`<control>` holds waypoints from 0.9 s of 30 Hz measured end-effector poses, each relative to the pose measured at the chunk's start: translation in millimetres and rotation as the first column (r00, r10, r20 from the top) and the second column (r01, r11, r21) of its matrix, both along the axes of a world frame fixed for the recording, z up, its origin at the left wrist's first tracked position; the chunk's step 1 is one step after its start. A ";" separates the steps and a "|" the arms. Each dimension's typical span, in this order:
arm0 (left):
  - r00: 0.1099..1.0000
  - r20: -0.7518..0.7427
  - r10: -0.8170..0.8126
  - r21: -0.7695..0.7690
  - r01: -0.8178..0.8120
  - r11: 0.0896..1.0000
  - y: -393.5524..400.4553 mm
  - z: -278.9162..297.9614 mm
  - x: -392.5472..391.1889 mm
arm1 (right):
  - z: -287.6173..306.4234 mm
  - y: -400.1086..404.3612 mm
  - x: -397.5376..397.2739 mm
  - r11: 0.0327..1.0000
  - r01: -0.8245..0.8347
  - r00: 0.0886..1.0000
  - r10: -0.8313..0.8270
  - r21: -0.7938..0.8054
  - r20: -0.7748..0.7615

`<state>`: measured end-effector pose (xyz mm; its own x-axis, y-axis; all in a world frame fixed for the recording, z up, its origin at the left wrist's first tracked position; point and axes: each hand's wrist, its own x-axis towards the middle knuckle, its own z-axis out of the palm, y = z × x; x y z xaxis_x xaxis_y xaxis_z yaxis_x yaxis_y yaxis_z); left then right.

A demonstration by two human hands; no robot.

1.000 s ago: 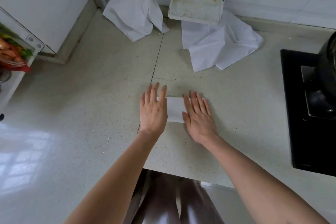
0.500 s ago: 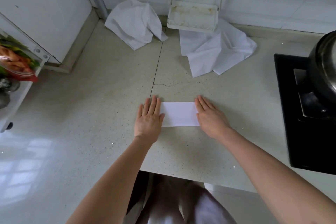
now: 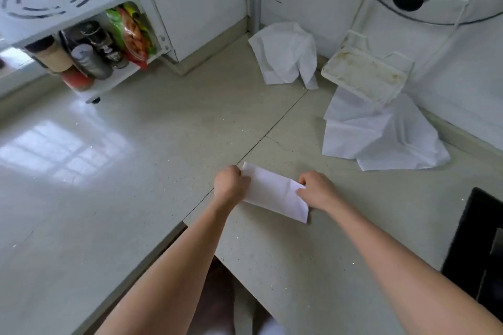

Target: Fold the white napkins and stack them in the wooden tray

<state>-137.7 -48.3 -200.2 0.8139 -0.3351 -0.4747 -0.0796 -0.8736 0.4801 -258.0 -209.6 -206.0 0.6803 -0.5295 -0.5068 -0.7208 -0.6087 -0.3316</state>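
My left hand (image 3: 230,185) pinching the left end of the folded napkin (image 3: 275,192), my right hand (image 3: 317,190) gripping its right end, napkin flat on the worktop (image 3: 152,149) between them, beyond it two crumpled napkins (image 3: 378,133) (image 3: 285,54), white tray (image 3: 364,73) at the wall.

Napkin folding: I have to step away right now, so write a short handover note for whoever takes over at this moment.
Left hand grips the left end of the folded napkin; right hand pinches its right end. It lies as a narrow strip on the counter.
Done: one napkin folded to a strip, not yet in the tray.
Left: a crumpled napkin in the back corner and a loose napkin partly under the white tray. The tray holds no napkins. Finish this fold, fold the other two, stack all three.
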 end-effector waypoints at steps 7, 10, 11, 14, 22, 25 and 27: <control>0.838 -0.088 0.539 -0.418 -0.522 0.744 108.8 37.4 -20.5 | 48.3 69.3 37.0 0.904 -0.024 0.923 -0.144 0.427 0.357; 0.673 -0.101 0.732 -0.488 -0.675 0.553 185.8 62.6 -41.3 | 65.2 142.1 59.4 0.876 -0.214 0.901 0.006 0.432 0.434; 0.622 -0.098 0.777 -0.502 -0.705 0.501 213.3 69.1 -53.6 | 68.6 171.5 63.9 0.865 -0.273 0.888 0.058 0.421 0.457; 0.438 -0.062 0.897 -0.518 -0.782 0.346 306.6 80.5 -113.8 | 80.8 274.6 55.3 0.779 -0.476 0.825 0.235 0.408 0.514; -0.079 -0.016 0.997 -0.515 -0.854 -0.075 528.5 88.1 -396.4 | 89.2 550.7 -118.5 0.385 -0.853 0.522 0.611 0.354 0.595; -0.299 -0.027 0.954 -0.531 -0.804 -0.267 584.8 91.9 -522.9 | 86.4 636.1 -218.2 0.222 -0.883 0.439 0.706 0.414 0.556; -0.434 0.000 0.901 -0.530 -0.764 -0.368 613.5 97.5 -599.2 | 85.6 685.3 -286.3 0.096 -0.898 0.340 0.769 0.429 0.541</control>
<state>-736.9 565.2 -102.8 0.1292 0.9657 -0.2251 0.4722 0.1397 0.8704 -544.3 475.7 -120.3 0.5667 0.7924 -0.2258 0.2094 -0.4035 -0.8907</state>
